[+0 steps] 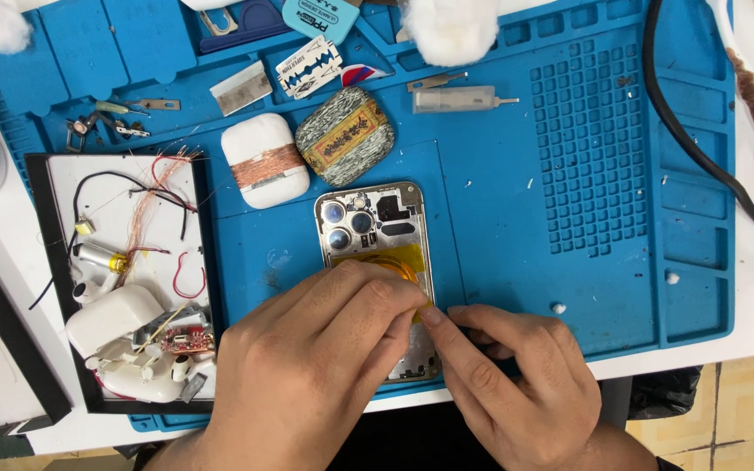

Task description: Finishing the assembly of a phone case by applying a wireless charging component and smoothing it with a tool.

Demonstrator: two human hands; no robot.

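An opened phone back housing [377,222] lies on the blue repair mat [517,209], camera lenses toward the far end, with a piece of amber tape [386,258] stuck across its middle. My left hand [307,366] rests over the lower half of the housing, thumb and forefinger pinched at the tape's right edge. My right hand [517,384] meets it there from the right, forefinger tip pressed against the same spot. The lower part of the housing is hidden under both hands.
Beyond the phone sit a white block wound with copper wire [263,161] and a grey woven pad [345,136]. A black-framed white tray [119,279] at left holds wires, earbud parts and a small red circuit board. Razor blades, tweezers, cotton wads and a black cable [700,148] lie around.
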